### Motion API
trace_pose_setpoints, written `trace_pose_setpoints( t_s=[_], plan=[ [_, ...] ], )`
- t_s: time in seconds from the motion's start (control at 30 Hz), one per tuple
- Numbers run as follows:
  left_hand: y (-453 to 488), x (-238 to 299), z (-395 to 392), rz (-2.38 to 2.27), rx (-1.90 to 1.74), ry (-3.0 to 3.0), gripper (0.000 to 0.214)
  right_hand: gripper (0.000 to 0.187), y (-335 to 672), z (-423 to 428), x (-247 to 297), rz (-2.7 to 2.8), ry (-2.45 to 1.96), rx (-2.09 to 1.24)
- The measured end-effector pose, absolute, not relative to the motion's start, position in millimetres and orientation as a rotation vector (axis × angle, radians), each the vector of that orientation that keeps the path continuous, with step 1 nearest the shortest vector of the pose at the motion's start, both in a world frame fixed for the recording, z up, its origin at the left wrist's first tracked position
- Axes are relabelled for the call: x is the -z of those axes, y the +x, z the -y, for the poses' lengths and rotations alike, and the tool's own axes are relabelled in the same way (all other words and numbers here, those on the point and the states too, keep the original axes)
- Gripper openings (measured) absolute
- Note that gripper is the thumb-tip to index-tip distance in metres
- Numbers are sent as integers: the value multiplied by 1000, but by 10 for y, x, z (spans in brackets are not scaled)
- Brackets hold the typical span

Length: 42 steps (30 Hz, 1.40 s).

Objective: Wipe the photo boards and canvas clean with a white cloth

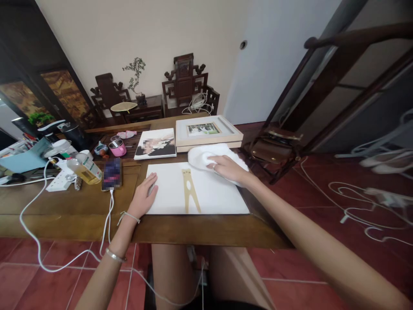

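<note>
A white board [219, 193], the back of a picture frame with a tan stand [189, 190] on it, lies flat on the wooden table [80, 215]. My left hand [144, 197] rests on the board's left edge with its fingers curled down. My right hand [226, 167] presses flat on a white cloth [206, 155] at the board's far right corner, fingers stretched over it.
Behind the board lie a photo print [156, 144] and a stacked white picture frame [208, 131]. To the left are a phone [111, 174] on a white cable, a bottle [84, 168], a power strip [60, 181] and a pink pot [118, 147]. Carved chairs stand at the wall.
</note>
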<state>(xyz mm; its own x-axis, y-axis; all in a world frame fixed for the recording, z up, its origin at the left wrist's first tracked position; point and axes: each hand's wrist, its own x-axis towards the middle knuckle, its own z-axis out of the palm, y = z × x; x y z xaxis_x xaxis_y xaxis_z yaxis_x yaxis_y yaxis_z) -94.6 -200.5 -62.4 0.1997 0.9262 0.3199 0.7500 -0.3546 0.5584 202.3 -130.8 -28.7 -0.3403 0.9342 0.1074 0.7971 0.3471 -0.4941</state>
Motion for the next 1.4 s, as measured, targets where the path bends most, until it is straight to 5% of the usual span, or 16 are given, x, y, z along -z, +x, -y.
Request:
trace_pose_setpoints(
  t_s=[0.2,0.4,0.9,1.07,1.4],
  plan=[
    [-941,636,2004,-1592,-889,2211,43,35,2155,1998,276,2401,-1470,-492],
    [-932,642,2018,-1592,-896,2215,43,24,2346,2712,34,2534,-1302,-819],
    [-950,631,2005,-1575,-906,2185,41,29,1517,1587,324,2433,-1279,-412],
    [-953,646,2002,-1564,-910,2192,42,32,1481,2053,377,2583,-1056,-215],
    [-936,649,2007,-1563,-907,2178,42,30,1633,2787,235,2684,-871,-457]
  ],
)
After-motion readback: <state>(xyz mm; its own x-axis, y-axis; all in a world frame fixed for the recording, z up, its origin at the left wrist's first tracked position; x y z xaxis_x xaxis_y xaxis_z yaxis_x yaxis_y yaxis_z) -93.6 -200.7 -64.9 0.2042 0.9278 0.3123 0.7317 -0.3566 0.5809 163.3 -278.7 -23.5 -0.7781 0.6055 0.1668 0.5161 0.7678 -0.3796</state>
